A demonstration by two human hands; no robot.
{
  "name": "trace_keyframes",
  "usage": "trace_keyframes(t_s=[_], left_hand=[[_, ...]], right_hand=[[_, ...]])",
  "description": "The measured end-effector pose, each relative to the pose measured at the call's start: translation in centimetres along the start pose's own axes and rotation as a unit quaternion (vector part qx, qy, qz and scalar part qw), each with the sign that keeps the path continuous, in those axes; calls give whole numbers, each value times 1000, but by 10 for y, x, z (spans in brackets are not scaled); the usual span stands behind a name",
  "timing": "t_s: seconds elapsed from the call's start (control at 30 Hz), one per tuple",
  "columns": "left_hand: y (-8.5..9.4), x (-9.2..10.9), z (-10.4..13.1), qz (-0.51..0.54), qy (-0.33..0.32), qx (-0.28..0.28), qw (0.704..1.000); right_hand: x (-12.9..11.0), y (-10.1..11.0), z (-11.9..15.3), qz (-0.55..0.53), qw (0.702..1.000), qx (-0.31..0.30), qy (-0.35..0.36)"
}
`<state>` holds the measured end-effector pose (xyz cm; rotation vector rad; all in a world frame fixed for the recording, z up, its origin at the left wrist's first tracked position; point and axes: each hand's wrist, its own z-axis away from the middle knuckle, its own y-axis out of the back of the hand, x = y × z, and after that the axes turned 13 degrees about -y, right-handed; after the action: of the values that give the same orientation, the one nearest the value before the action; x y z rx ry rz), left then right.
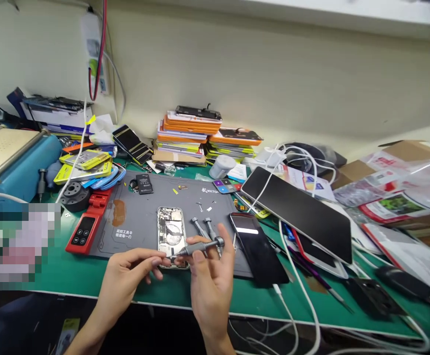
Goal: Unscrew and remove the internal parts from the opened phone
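green bench [70, 276], grey repair mat [144, 209]: precision screwdriver [204, 245], over opened smartphone [173, 230]; right hand [212, 292], thumb and fingers clasping barrel; left hand [123, 277] pinching bit end; probably light, stiff; best gripped mid-barrel.

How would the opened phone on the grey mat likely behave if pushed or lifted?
The opened phone would probably slide rather than tip, since it lies flat on the grey mat. Its straight outline suggests it should stay stiff when lifted. Its exposed inner parts look easy to damage.
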<state>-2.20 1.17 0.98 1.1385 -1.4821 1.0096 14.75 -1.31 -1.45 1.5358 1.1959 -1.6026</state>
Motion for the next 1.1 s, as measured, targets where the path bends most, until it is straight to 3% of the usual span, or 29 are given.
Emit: trace_keyframes(t_s=[0.37, 0.57, 0.8, 1.1], left_hand=[[-2, 5, 0, -31, -5, -29, 999], [-2, 5, 1, -42, -41, -37, 998], [-4, 6, 0, -71, -43, -31, 996], [-8, 11, 0, -13, -38, -15, 999]], right_hand=[[-3, 6, 4, 17, 1000, -18, -8], [-7, 6, 3, -30, 999, -20, -26], [-11, 6, 7, -68, 993, -1, -99], [-11, 6, 7, -93, 990, -9, -102]])
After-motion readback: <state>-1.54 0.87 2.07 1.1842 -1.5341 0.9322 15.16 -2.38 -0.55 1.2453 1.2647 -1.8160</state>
